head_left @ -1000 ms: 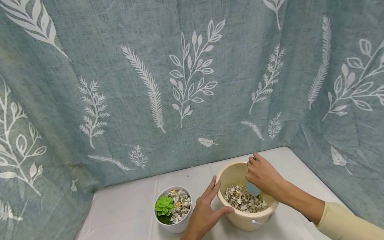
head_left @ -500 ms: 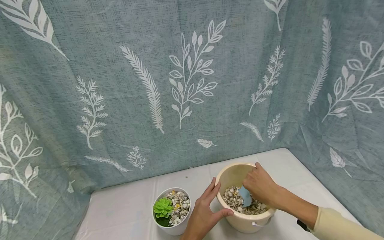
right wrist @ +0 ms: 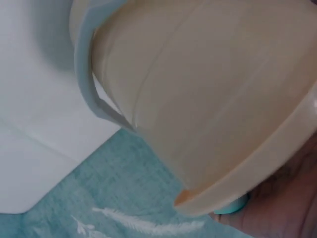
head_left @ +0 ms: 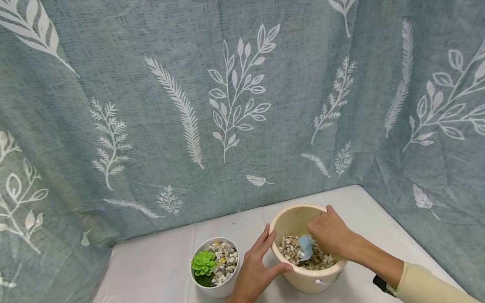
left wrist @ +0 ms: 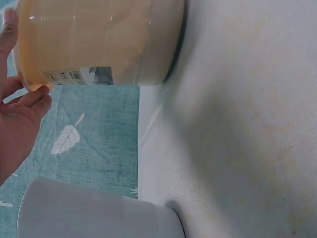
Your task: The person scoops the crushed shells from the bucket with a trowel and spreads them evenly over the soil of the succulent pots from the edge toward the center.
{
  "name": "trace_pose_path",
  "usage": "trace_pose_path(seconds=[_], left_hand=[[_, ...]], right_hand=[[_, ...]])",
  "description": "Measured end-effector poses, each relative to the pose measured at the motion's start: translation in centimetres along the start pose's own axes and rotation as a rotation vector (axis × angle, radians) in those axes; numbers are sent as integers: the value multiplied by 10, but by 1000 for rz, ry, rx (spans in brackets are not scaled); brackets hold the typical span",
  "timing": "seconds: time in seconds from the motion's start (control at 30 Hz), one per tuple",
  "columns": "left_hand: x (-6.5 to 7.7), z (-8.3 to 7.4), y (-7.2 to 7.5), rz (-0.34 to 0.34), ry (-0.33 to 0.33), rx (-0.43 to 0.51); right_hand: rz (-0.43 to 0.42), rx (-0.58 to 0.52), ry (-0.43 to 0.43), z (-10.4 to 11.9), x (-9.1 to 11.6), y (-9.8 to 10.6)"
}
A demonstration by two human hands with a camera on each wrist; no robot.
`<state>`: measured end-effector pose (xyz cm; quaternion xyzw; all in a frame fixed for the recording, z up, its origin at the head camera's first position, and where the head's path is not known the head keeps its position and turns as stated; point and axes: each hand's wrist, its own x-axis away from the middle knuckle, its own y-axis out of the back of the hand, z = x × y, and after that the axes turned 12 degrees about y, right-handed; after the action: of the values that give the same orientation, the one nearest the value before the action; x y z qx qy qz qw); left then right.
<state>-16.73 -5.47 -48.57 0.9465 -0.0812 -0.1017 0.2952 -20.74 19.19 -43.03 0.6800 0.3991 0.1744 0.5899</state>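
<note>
A cream bucket (head_left: pixel 310 282) holds a bed of small mixed pebbles (head_left: pixel 289 246). My left hand (head_left: pixel 251 267) grips its left rim, thumb toward me and fingers farther back; the left wrist view shows the fingertips bent at the rim. Inside the bucket my right hand (head_left: pixel 329 235) is curled round the handle of a light blue scoop (head_left: pixel 305 248), whose blade dips into the pebbles. That handle is mostly hidden by the fist; a teal bit of the scoop (right wrist: pixel 233 205) peeks past the rim in the right wrist view.
Left of the bucket stands a white pot (head_left: pixel 223 291) with a green succulent (head_left: pixel 203 263) and pebbles in it. A pale bail handle (right wrist: pixel 84 64) hangs on the bucket's side. Behind the white table (head_left: pixel 151 269) hangs a leaf-patterned curtain (head_left: pixel 178 126).
The right hand has lowered the scoop from the bucket's right side toward the left and into the pebbles, its blade turning. The left hand keeps its hold on the rim.
</note>
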Motion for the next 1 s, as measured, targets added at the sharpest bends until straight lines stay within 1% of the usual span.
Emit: trace_pose_path(seconds=[0.13,0.23,0.37,0.43,0.63,0.73,1.0], left_hand=[[0,0,-1,5,-2,1],[0,1,0,-4,-12,-3],[0,1,0,-15,-26,-5],[0,1,0,-12,-22,0],[1,0,-1,-2,-16,-3],[1,0,-2,-1,-17,-2],[1,1,0,-9,-25,-15]], right_hand=[[13,-70,-44,-3,4,8],[2,-124,-64,-6,6,14],[-19,-179,-89,-9,8,16],[-24,-196,-95,-10,10,16],[-27,-213,-109,-11,16,16],[-29,-222,-119,-13,20,21],[-42,-198,-140,-20,26,35]])
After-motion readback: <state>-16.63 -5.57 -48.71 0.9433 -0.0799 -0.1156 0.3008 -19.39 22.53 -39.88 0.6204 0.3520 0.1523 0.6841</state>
